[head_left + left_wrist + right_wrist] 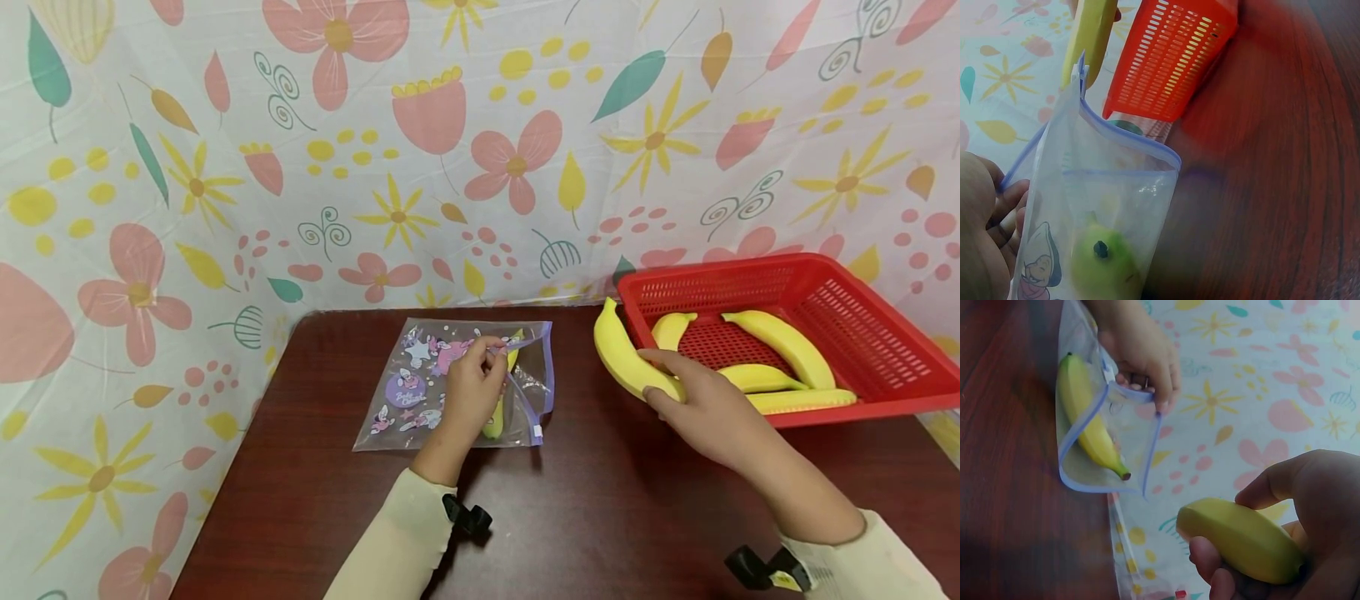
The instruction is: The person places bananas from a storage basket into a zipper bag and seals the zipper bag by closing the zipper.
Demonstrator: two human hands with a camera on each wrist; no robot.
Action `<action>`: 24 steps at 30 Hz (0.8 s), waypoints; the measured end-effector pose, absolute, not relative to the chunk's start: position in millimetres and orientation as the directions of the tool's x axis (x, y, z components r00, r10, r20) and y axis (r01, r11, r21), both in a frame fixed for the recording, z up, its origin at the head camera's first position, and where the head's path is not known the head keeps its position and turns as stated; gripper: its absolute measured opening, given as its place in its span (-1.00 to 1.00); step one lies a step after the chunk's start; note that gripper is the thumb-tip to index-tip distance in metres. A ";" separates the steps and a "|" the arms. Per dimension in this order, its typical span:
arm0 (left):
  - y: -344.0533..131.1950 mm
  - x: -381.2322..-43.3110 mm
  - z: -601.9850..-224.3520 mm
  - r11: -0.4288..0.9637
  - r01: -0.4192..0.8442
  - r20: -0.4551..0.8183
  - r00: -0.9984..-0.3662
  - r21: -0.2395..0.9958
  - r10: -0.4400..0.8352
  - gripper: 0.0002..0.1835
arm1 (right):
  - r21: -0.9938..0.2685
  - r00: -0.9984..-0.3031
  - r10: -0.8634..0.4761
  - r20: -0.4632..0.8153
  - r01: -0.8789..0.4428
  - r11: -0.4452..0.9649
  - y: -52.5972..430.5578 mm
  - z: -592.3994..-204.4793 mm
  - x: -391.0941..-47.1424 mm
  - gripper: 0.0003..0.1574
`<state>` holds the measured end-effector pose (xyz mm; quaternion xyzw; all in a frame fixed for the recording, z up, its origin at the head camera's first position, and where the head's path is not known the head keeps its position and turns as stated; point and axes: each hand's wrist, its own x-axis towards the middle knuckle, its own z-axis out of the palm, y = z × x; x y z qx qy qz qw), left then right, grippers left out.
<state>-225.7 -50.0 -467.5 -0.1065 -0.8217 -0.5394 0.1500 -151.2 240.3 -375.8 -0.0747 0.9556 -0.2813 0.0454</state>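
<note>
My left hand pinches the upper edge of a clear zip bag with cartoon prints and a purple zip rim, holding its mouth apart. Inside the bag lies one banana, seen whole through the opening in the right wrist view. My right hand grips another banana by its lower end, thumb on one side and fingers on the other. That banana is in the air just left of a red basket, apart from the bag. In the left wrist view the bag's rim gapes toward the basket.
Several more bananas lie in the red basket at the right of the dark wooden table. A flower-patterned cloth hangs behind the table and along its left side.
</note>
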 end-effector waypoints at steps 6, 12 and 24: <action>-50.2 -225.0 -466.5 0.396 0.341 0.368 -0.930 0.852 0.010 -0.87 | -0.535 -0.980 -0.187 -0.071 -0.120 0.836 233.9 -378.2 -148.8 -0.27; -50.2 -225.5 -466.7 0.398 0.353 0.382 -0.924 0.846 0.008 -0.87 | -0.534 -0.977 -0.202 -0.074 -0.133 0.835 225.7 -381.7 -146.7 -0.33; -50.1 -225.2 -466.9 0.389 0.348 0.374 -0.927 0.853 0.011 -0.84 | -0.560 -0.970 -0.222 -0.104 -0.127 0.819 213.0 -391.2 -145.7 -0.40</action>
